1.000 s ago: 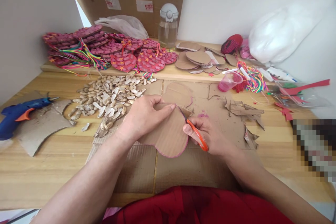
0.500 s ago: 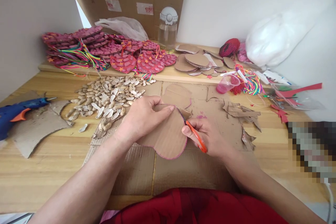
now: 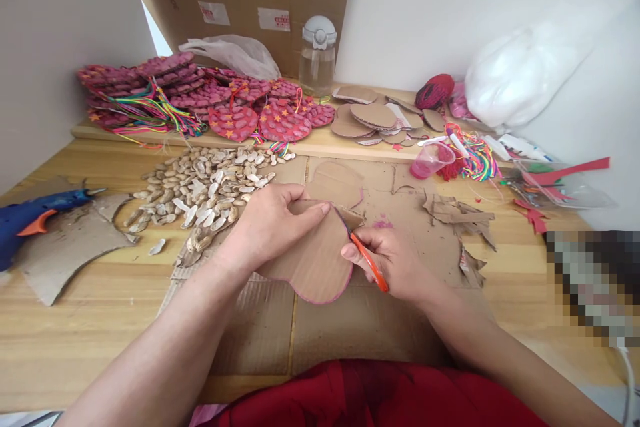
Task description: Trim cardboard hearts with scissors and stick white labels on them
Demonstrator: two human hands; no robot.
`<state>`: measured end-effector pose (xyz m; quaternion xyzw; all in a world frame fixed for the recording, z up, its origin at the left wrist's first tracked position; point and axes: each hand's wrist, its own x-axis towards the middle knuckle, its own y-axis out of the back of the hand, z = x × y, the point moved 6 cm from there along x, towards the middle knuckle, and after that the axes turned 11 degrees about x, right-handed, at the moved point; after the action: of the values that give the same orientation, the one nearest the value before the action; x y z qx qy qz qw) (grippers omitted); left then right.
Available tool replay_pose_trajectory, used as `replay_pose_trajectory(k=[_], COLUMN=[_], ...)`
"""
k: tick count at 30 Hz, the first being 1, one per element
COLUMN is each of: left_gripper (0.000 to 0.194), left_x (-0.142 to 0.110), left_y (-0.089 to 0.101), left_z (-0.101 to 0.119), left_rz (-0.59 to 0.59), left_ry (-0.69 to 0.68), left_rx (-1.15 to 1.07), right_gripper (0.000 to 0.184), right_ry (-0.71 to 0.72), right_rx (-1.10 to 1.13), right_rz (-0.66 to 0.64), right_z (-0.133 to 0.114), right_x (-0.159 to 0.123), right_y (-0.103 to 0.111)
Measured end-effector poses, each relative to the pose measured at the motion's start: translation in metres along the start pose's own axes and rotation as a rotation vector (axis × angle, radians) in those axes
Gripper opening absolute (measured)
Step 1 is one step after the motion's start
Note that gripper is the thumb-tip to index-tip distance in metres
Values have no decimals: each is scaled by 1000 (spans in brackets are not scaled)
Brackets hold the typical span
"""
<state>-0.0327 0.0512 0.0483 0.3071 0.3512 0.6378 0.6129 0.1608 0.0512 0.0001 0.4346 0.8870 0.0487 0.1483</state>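
A piece of brown cardboard (image 3: 320, 263) with a rounded, lobed outline and a purple-pink line along its edge is pinched in my left hand (image 3: 277, 220). The thumb lies on top and the fingers are partly hidden beneath. My right hand (image 3: 393, 260) is closed on orange-handled scissors (image 3: 369, 261). Their blades are at the cardboard's upper right edge, largely hidden, with a scrap (image 3: 352, 217) of cardboard beside them. Below lies a flat cardboard sheet (image 3: 360, 327) covering the tabletop.
Peanut shells (image 3: 200, 187) are heaped left of my hands. A blue glue gun (image 3: 45, 213) rests on scrap cardboard at far left. Behind are pink decorated pieces (image 3: 235, 120), cut cardboard shapes (image 3: 375, 115), a bottle (image 3: 318, 57) and a pink-stained cup (image 3: 433, 160). Torn strips (image 3: 460, 213) lie right.
The scissors and my right hand have shifted slightly left along the cardboard's edge. My left hand keeps its hold, and the view has moved a little.
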Motion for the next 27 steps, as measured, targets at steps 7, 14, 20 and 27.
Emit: replay_pose_trajectory(k=[7,14,20,27], left_gripper=[42,42,42,43], left_x=[0,-1,0,-1], left_y=[-8,-4,-3,-8], left_z=[1,2,2,5], left_rz=[-52,-49,-44,-94], left_ry=[-33,-26,-51,-59], left_rx=[-3,-28,-15,-6], right_gripper=[46,49,49,45], right_ry=[8,-9,6,2], right_rx=[-34,26,-2,67], right_rz=[-15,6,-7,-68], right_z=[-1,2,0,2], right_x=[-1,-1,1,-1], right_y=[2,1,1,-2])
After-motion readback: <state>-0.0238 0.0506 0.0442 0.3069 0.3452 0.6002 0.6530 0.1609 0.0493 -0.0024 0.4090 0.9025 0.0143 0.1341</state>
